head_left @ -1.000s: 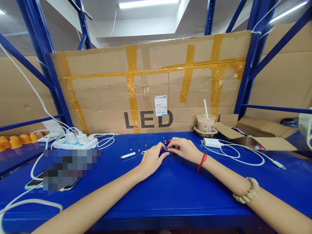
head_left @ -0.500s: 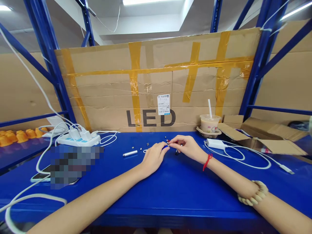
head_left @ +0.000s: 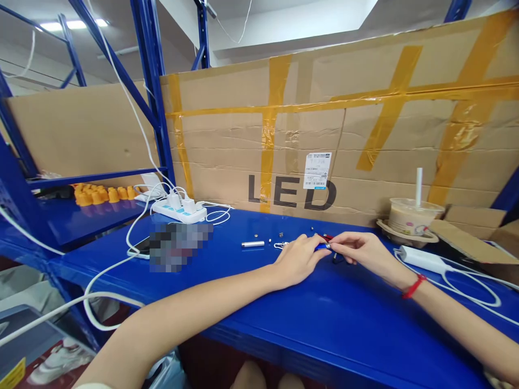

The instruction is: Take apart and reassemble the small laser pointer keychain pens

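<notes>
Between my hands is a slim blue tube with a silvery end, low over the blue tabletop. My left hand is closed round its left part, which the fingers hide. At the silvery end, my right hand pinches with thumb and fingertips; any smaller part there is too small to make out. A silver tube lies left of my left hand. Beside that hand a small metal clip shows. Behind and under the fingers are a red piece and a dark piece, both partly covered.
Several tiny metal parts are scattered behind my hands. To the left are a white power strip with cables and a blurred-out object. On the right stand a drink cup and a white adapter. A cardboard wall closes the back.
The camera view has swung left, so everything sits further right in the picture. Both hands keep nearly the same hold on the blue tube.
</notes>
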### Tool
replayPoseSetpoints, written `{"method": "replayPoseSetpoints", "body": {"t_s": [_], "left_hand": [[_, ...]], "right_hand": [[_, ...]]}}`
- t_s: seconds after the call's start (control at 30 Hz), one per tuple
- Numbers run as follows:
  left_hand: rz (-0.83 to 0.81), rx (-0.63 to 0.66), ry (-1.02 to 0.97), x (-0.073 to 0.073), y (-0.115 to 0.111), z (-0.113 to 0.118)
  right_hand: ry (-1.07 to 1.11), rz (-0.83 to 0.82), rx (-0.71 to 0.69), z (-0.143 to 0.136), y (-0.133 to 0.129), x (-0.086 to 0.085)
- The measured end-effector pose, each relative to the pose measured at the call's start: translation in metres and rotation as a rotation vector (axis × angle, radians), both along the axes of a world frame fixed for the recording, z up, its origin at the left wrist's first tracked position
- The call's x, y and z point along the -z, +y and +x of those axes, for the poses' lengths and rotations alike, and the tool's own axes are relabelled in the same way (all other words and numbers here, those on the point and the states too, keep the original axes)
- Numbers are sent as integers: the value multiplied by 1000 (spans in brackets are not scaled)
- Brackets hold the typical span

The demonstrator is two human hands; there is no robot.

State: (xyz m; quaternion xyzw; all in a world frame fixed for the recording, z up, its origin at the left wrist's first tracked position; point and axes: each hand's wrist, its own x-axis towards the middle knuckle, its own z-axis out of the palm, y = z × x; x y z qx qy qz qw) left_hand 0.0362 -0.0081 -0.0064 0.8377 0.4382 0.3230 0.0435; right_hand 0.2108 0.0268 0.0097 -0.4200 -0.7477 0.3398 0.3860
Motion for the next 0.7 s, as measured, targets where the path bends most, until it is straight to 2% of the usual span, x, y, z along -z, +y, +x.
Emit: {"method": "replayPoseSetpoints", "body": {"t_s": [0.37, 0.7], "left_hand": [[12, 57, 56, -5, -5, -3], [48, 52, 89, 1, -2, -4]], "right_hand": [[31, -98, 11, 1, -2, 0], [36, -155, 31, 3, 7, 8]]}}
